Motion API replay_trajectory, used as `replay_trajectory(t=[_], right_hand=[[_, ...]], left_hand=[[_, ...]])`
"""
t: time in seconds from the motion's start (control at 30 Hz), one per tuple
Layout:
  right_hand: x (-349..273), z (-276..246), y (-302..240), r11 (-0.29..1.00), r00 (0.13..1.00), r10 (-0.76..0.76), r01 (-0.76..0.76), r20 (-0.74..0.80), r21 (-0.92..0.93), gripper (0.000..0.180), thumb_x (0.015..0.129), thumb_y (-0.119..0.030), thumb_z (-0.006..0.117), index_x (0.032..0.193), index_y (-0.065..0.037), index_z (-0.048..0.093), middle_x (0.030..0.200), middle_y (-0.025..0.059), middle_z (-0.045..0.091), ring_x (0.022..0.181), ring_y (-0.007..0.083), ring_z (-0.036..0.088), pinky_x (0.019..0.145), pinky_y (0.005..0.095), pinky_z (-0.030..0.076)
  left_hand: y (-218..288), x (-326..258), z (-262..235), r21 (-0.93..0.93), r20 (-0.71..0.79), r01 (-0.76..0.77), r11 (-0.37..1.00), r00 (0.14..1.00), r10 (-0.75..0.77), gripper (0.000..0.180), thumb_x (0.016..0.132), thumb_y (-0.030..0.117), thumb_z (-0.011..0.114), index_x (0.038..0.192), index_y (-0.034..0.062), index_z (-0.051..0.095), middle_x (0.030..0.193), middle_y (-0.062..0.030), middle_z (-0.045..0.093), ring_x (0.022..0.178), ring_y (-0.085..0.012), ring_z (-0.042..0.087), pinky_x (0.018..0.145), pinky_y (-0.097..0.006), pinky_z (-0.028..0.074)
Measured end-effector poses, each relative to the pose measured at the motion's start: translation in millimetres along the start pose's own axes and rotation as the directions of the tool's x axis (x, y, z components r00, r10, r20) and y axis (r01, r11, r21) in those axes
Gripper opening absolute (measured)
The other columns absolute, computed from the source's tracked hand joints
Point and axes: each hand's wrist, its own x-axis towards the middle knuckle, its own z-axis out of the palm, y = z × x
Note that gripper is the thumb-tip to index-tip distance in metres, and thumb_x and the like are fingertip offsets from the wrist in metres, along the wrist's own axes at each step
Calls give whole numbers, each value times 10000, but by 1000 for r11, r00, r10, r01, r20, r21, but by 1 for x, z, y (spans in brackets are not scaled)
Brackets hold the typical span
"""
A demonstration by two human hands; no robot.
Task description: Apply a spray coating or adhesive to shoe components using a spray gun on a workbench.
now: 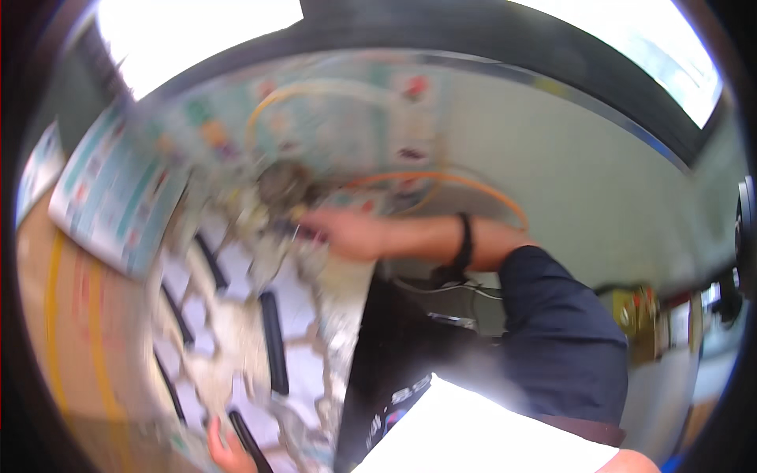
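Note:
My right hand (351, 234) reaches in from the right across the far end of the worktable. Its fingers are closed around a small dark and reddish object (311, 232), which motion blur keeps from being named. Just beyond it is a round, greyish-brown thing (284, 185) amid small pale bits. At the bottom edge, part of my left hand (229, 451) shows, its fingers against a long black bar (246, 437) that it seems to grip; the rest is cut off. Farther up the table, a thicker black bar (274, 343) and several others lie over pale, irregular sheet shapes.
Left of the table stands a cardboard box (75, 331) with yellow tape, and a printed sheet (118, 193) leans above it. An orange hose (465, 183) curves along the pale wall panel (552, 158). A white cable (418, 288) hangs below my right forearm.

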Motion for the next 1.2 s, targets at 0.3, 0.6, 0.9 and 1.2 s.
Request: replay_trajectory(t=[0.3,0.6,0.9,1.2], right_hand=[[78,-36,-60,716,995,82,-100,59,691,190,842,-69,515,983,-9,628,679,22,537,542,96,466,482,288,346],[127,-2,-85,853,902,365,-423,231,306,254,940,-220,535,847,7,600,558,54,494,467,151,489,452,307,365],[160,-1,-69,826,895,375,-441,241,352,285,888,-241,551,788,24,583,558,93,529,433,199,515,432,368,378],[172,6,-59,853,895,399,-442,198,276,251,906,-230,564,810,2,558,546,62,486,417,176,461,421,339,368]], left_hand=[[35,-22,6,-225,-212,117,967,963,-165,465,962,332,572,1194,-66,632,1194,-189,658,1136,-300,608,1022,-404,428],[28,-19,18,-253,-130,232,939,954,-271,324,895,192,666,1118,-43,666,1049,-157,700,972,-258,669,911,-369,497],[18,-22,22,-313,-126,263,913,941,-314,307,905,160,654,1122,-58,656,1041,-149,700,963,-235,668,906,-356,500],[17,-20,23,-342,-124,257,904,941,-314,306,901,130,643,1136,-66,649,1067,-155,696,990,-238,661,930,-359,493]])
